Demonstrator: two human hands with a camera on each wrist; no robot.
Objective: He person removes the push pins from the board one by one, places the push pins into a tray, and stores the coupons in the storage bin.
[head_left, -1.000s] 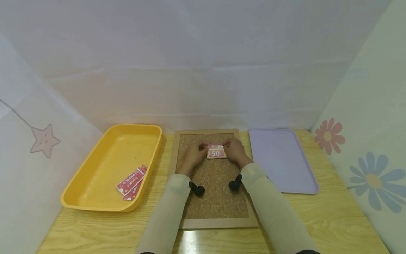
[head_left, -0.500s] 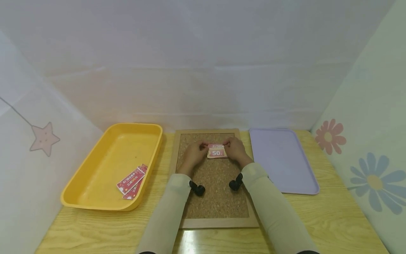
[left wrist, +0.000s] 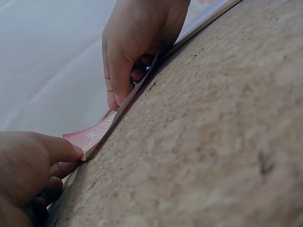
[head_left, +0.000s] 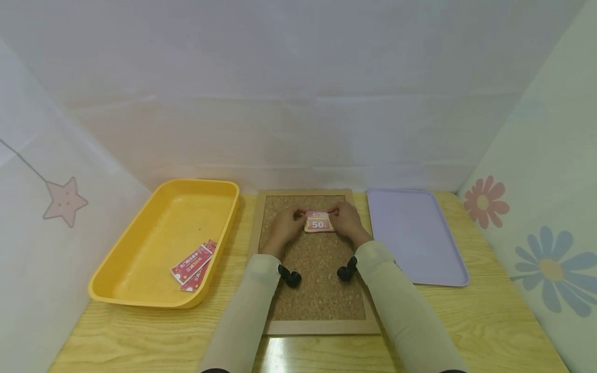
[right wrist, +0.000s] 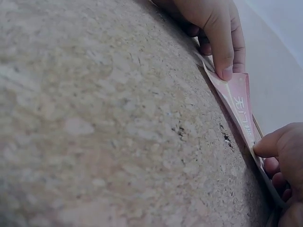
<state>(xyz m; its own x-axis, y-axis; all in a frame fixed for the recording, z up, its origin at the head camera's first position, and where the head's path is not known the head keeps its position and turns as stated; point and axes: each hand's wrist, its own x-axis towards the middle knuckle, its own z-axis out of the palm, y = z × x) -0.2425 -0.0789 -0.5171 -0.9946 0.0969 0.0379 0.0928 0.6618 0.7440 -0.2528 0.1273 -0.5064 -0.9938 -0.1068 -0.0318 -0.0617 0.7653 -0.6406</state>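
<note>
Over the upper part of the framed cork board [head_left: 322,290], a small pink and white coupon [head_left: 318,224] printed with "50" is stretched between both hands. My left hand [head_left: 285,228] pinches its left end between thumb and fingers, while my right hand [head_left: 347,221] grips the right end the same way. In the left wrist view, the coupon [left wrist: 92,137] shows white lettering and bows close above the cork. The right wrist view shows the left thumb [right wrist: 222,56] on one end of the paper; the far end disappears under the right hand [right wrist: 289,151].
A yellow tray [head_left: 160,233] on the left holds overlapping red coupons [head_left: 192,264]. To the right of the board lies a flat lilac tray [head_left: 415,233]. White curtains [head_left: 298,129] close off the back and sides of the wooden table [head_left: 489,311].
</note>
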